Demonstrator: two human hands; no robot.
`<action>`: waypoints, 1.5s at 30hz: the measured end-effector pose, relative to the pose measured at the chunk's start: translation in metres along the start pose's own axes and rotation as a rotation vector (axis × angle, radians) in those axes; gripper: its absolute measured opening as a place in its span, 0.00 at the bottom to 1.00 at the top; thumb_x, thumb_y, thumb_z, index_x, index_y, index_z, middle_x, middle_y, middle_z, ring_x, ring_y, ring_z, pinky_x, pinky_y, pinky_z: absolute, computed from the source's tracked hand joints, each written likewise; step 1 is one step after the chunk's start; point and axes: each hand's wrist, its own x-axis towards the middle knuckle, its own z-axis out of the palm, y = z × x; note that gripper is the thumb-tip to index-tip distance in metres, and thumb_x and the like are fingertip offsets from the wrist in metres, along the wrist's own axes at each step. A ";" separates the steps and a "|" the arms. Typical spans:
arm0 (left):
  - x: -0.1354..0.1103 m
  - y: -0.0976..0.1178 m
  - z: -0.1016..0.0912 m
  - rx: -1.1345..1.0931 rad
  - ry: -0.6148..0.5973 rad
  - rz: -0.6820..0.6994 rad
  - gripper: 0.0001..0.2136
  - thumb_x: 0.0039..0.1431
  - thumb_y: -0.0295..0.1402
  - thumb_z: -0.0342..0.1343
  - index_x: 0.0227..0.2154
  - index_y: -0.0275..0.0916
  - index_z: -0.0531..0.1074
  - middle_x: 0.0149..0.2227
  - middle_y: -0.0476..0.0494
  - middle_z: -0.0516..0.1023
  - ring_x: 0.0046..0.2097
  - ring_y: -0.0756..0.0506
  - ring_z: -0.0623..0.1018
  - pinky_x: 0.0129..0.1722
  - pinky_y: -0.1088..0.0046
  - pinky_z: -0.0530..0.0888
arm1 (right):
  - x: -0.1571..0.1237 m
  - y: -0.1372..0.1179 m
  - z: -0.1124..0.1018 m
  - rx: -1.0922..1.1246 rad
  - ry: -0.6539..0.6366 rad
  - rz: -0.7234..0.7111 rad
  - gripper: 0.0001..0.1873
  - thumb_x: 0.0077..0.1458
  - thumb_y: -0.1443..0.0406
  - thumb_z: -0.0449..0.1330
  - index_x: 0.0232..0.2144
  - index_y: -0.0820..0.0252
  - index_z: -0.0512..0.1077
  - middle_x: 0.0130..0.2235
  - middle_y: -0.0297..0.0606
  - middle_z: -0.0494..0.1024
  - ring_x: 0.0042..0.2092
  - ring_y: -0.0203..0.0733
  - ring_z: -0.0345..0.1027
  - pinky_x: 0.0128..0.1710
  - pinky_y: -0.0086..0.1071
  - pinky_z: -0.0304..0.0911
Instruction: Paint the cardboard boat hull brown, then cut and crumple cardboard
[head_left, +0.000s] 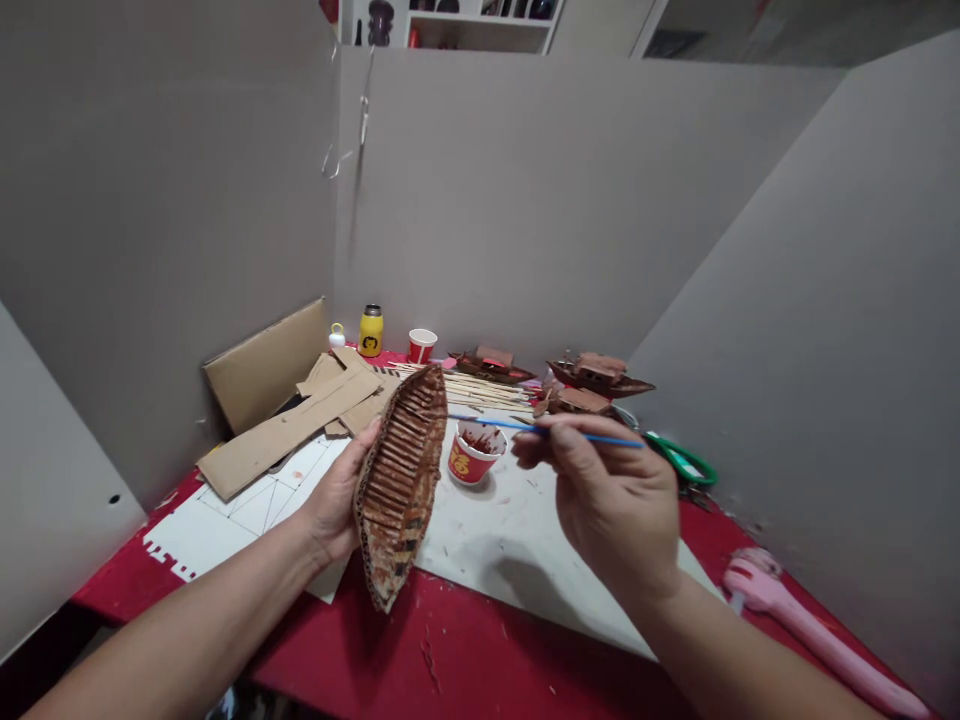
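My left hand [335, 497] grips a boat-shaped hull of corrugated cardboard [400, 480], painted brown, held upright on its edge above the red table [480, 660]. My right hand [607, 495] pinches a thin blue paintbrush [540, 428] that points left, its tip close to the hull's upper end. Below the brush stands a red paper cup [473, 456] with brown paint in it, on a white sheet [510, 540].
Cardboard pieces [300, 415] and wooden sticks [484, 392] lie at the back left. Painted model boats [592, 380] stand at the back right, green scissors [682, 462] and a pink tool [802, 625] to the right. A yellow bottle [370, 331] and another cup [421, 346] are by the grey partition walls.
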 end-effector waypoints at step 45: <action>0.006 0.023 0.004 -0.072 0.263 0.244 0.15 0.66 0.37 0.48 0.38 0.35 0.77 0.29 0.39 0.84 0.26 0.42 0.82 0.24 0.70 0.78 | 0.017 0.102 -0.067 -0.184 -0.381 0.513 0.58 0.37 0.62 0.78 0.68 0.47 0.57 0.65 0.49 0.68 0.62 0.57 0.67 0.64 0.57 0.57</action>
